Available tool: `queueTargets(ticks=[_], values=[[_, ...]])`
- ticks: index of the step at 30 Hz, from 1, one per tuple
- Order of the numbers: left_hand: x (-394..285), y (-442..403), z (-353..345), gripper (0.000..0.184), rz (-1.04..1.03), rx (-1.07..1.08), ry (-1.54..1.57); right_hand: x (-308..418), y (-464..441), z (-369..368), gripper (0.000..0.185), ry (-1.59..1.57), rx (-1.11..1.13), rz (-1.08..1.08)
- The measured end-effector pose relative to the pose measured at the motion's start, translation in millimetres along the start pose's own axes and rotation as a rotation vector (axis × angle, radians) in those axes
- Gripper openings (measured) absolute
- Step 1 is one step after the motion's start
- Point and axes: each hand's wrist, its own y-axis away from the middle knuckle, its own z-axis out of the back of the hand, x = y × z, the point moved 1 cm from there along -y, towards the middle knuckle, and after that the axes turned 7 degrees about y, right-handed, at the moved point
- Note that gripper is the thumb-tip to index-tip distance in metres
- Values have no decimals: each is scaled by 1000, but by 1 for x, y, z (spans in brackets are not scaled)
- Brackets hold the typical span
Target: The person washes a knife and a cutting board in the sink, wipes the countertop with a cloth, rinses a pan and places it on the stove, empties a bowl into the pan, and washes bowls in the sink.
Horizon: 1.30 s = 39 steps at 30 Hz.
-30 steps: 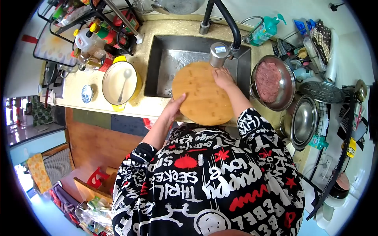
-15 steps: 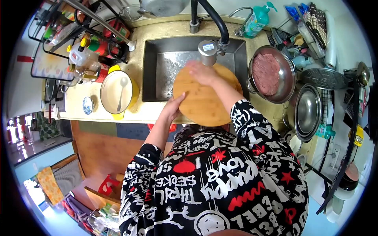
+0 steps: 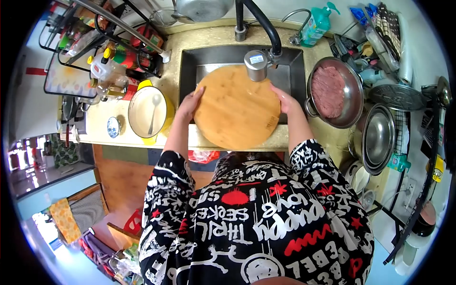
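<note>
A round wooden cutting board [image 3: 237, 111] is held over the front of the steel sink [image 3: 190, 64], beneath the faucet head [image 3: 256, 65]. My left hand [image 3: 191, 103] grips its left edge, the thumb on the upper face. On the opposite edge my right hand [image 3: 284, 100] has hold of the board, its fingers partly hidden behind the rim. The board's near edge reaches past the counter front, close to my shirt. Its wood looks damp in patches.
Right of the sink stands a steel pan [image 3: 354, 90] with ground meat [image 3: 327, 91]. Nested steel bowls [image 3: 378, 135] sit beyond it. On the left are a yellow pot [image 3: 148, 114] with a spoon, a small patterned dish [image 3: 113, 127] and a bottle rack. A green pump bottle [image 3: 317, 28] stands behind.
My right hand has moved from the board's upper face to its right edge. The board has turned and shifted left, and my left hand sits higher on its side.
</note>
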Motion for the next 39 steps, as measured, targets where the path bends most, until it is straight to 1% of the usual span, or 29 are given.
queueTargets(ticks=[1,2,4,5,6,8,9,10,12,15,17,20,23,26,27,29,32,35,37,39], values=[[-2,-17,7,62,-53,-185,-226,-3,-2,-2,57,-66,-10,47],[-1,-34,9,65,-113,-271,-394,-16,-25,6,62,-41,-23,131],[0,-57,12,71,-235,-440,-730,-14,-7,-16,60,-77,-132,194],[-2,-54,-2,75,-285,-448,-925,-13,2,-26,53,-83,-179,262],[5,-64,-9,74,-264,-418,-973,-12,14,-36,50,-93,-209,314],[27,-78,-32,70,-369,-404,-1061,-14,34,-47,44,-107,-275,414],[31,-73,-54,66,-377,-394,-1145,-17,40,-46,37,-140,-287,454],[40,-75,-72,64,-439,-423,-1269,-20,47,-47,35,-143,-298,478],[55,-74,-108,62,-509,-406,-1269,-24,63,-46,33,-145,-316,527],[77,-71,-155,62,-619,-223,-1206,-31,76,-42,32,-170,-323,543],[81,-46,-195,61,-541,12,-1542,-38,73,-34,34,-204,-319,558],[92,10,-232,59,-625,-46,-1071,-53,65,-12,39,-259,-305,558],[100,41,-222,56,-657,-19,-1095,-56,77,-14,45,-255,-280,620],[106,42,-184,56,-698,-121,-1122,-53,85,-22,49,-263,-210,629],[99,39,-172,56,-669,-169,-1092,-53,87,-24,49,-250,-204,625],[99,0,-143,57,-645,-346,-1048,-48,91,-27,50,-215,-190,617],[86,-52,-106,60,-465,-480,-758,-41,95,-32,50,-183,-200,614],[84,-62,-133,63,-391,-617,-1000,-37,95,-31,49,-195,-214,644],[86,-34,-178,65,-445,-618,-1099,-34,91,-27,49,-192,-224,647],[105,-9,-222,66,-581,-541,-1011,-35,85,-19,48,-187,-235,651]])
